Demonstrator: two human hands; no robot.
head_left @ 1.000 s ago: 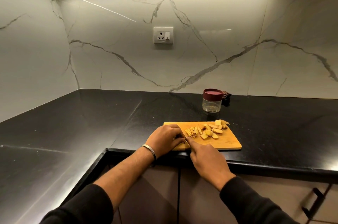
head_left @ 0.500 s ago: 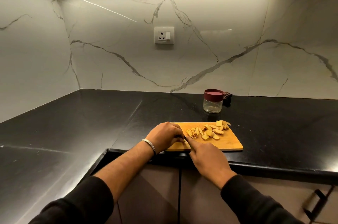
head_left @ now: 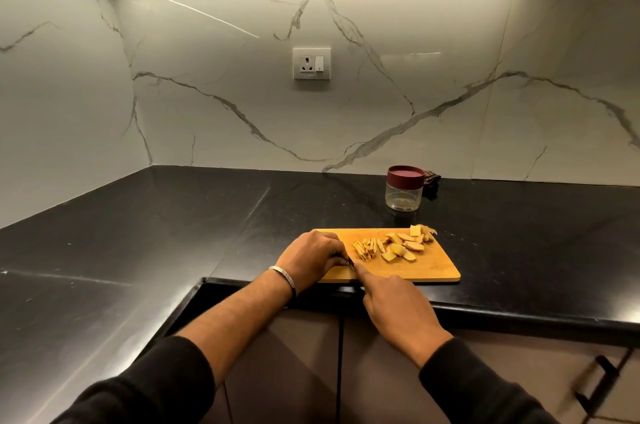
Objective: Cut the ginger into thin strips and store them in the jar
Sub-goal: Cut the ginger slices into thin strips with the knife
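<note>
A wooden cutting board [head_left: 433, 268] lies at the front edge of the black counter. On it are thin ginger strips [head_left: 365, 248] and, to their right, several thicker ginger slices [head_left: 403, 245]. My left hand [head_left: 311, 259] is curled over a piece of ginger at the board's left end; the piece itself is hidden. My right hand [head_left: 398, 309] grips a knife whose dark blade [head_left: 351, 264] just shows between the hands, the index finger laid along it. A clear jar [head_left: 404, 193] with a maroon lid on stands behind the board.
A small dark object [head_left: 431, 181] lies just behind the jar, against the wall. A wall socket [head_left: 311, 63] sits in the marble backsplash. The black counter [head_left: 173, 233] wraps around to the left. Cabinet doors with a black handle [head_left: 595, 382] are below the counter edge.
Hardly anything differs: both hands stay at the board's left end with small cutting motions, and the view has shifted slightly.
</note>
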